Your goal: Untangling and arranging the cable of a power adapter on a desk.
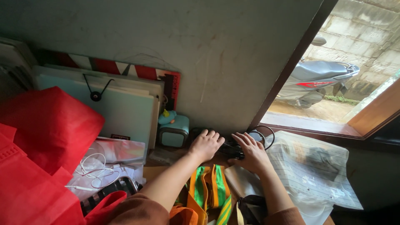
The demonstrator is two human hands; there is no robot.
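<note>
Both hands are down at the back of the desk (166, 171), close to the wall. Our left hand (205, 145) lies palm down with fingers loosely spread, holding nothing, fingertips just beside the small pale-blue box (174, 130) with a little duck figure on top. Our right hand (251, 152) is also flat and spread, its fingers resting on the bundle of black cable (233, 149), which sits between the two hands and loops up toward the window corner (whether any finger is hooked under a strand we cannot tell).

Around them: a green-and-orange striped strap (210, 189) lies under the forearms, a clear plastic sleeve with printed sheets (312, 171) to the right, touching the right wrist, white earphone wire (96, 168) on a plastic bag to the left, and red fabric bags (46, 129) piled further left. Flat folders (121, 104) lean against the wall. Outside the open window a grey scooter (316, 77) is parked.

Our judgement on handling: the cable looks tangled and partly tucked behind things, so we would gather it with the right hand near its loop while the left steadies the neighbouring box, lifting slowly so that no strand drags the box or the plastic sleeve along.
</note>
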